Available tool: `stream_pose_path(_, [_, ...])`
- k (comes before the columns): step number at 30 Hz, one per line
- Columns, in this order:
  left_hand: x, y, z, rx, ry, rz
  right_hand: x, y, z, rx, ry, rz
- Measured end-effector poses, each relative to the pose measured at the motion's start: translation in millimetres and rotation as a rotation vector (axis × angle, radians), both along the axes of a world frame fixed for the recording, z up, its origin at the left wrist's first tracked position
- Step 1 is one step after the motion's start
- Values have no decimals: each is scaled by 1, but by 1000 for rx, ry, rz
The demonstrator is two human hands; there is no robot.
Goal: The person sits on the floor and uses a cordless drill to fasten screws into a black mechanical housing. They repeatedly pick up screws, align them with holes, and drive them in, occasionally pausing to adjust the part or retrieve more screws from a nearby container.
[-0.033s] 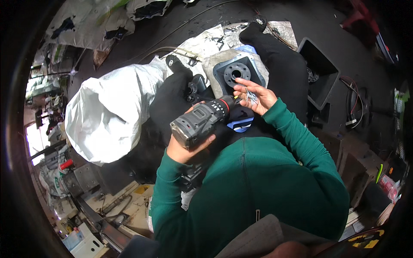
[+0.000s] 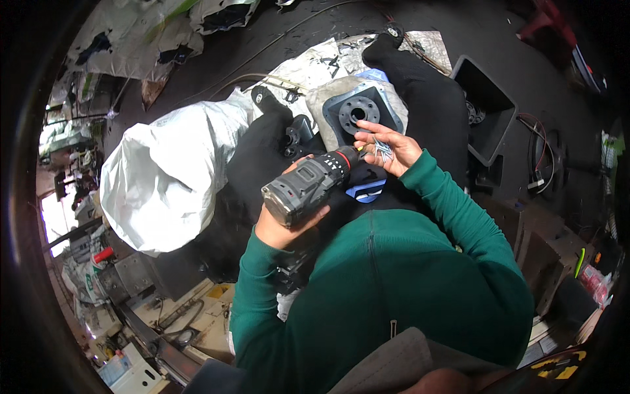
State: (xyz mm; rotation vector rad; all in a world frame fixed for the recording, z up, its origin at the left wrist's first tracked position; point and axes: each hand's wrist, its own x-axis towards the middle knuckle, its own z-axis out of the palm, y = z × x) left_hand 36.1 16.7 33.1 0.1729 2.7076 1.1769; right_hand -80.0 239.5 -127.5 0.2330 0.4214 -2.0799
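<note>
A dark grey cordless drill with a red ring near its chuck lies in my left hand, pointing away and to the right. My left fingers wrap around its handle. Several thin silver screws sit in the curled fingers of my right hand, close to the drill's tip. Just beyond these fingers is a grey square metal housing with a round flange in it, which has a ring of holes and a dark central bore. The housing rests on a dirty cloth-like cover between my legs.
A big white sack stands at the left. Small dark round parts lie beside my left leg. To the right is a black bin with metal parts inside. A cable lies on the floor further right, and a white sheet is spread beyond my feet.
</note>
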Motion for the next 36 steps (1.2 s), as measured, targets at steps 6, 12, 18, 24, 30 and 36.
stream_pose_path(6, [-22, 9, -9, 85, -133, 39, -9, 12, 6, 5, 97, 60])
stream_pose_path(12, [-30, 2, -14, 22, 36, -5, -7, 7, 1, 119, 155, 130])
stream_pose_path(18, [-27, -4, -12, -109, -1, -68, -5, 3, -3, 103, -21, 50])
stream_pose_path(24, [-13, 0, -17, 11, -23, 15, 1, -6, -5, -88, -213, -44])
stream_pose_path(30, [-12, -4, -21, -128, 105, -53, 3, -14, -2, -95, -262, -35])
stream_pose_path(36, [-8, 7, -10, -127, 62, 29, 3, -13, -5, 48, -194, 34])
